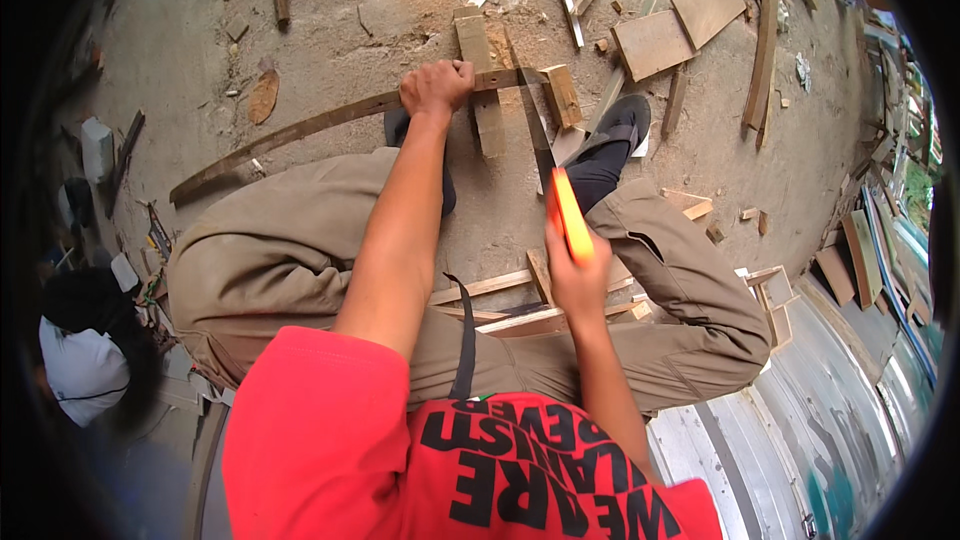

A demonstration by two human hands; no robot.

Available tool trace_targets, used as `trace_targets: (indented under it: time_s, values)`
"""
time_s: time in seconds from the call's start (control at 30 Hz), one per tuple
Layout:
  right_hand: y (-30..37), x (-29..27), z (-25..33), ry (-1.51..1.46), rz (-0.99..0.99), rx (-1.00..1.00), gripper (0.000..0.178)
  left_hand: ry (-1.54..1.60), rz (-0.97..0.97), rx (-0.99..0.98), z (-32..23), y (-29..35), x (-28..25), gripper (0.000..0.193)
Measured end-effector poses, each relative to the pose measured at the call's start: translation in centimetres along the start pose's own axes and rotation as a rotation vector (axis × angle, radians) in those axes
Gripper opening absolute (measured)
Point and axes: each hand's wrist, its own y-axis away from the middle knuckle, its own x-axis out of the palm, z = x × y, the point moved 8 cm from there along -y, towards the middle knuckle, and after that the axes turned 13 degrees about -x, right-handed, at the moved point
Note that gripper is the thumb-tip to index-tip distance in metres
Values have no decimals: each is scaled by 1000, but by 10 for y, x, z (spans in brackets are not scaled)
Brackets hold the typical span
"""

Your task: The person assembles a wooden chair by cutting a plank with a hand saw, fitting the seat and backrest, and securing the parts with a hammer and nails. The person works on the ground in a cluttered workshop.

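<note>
A long, narrow wooden strip point(290, 138) runs from the far left toward the middle. My left hand point(437, 88) is closed over it near its right end. Beneath that end lie a short board point(488, 125) and a wooden block point(563, 97). My right hand point(580, 275) grips the orange handle of a handsaw point(540, 135). The saw's dark blade points away from me and crosses the strip just right of the board. Whether its teeth are in the wood I cannot tell. My shod foot point(622, 130) is close beside the block.
Flat wood pieces point(655, 43) and a long batten point(763, 50) lie on the ground at the far right. A wooden frame point(490, 285) is by my legs. Metal sheets point(790, 440) spread at the near right. Another person point(85, 365) is at the left edge.
</note>
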Motion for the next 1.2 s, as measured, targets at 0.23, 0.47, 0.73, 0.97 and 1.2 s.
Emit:
trace_targets:
  time_s: [0.23,0.47,0.73,0.97,1.2]
  values:
    - [86,-17,-7,-96,-11,233,26,-1,1,-12,4,1,5,48]
    - [82,-43,-2,115,-66,-21,25,17,8,6,2,7,-3,51]
    - [-108,-12,-58,682,-93,-499,17,81,43,128,-7,11,-8,79]
    - [-142,-16,-53,789,-71,-720,52,19,175,264,3,24,-24,79]
    - [-141,34,-9,-67,358,-484,69,158,210,293,-6,50,-118,81]
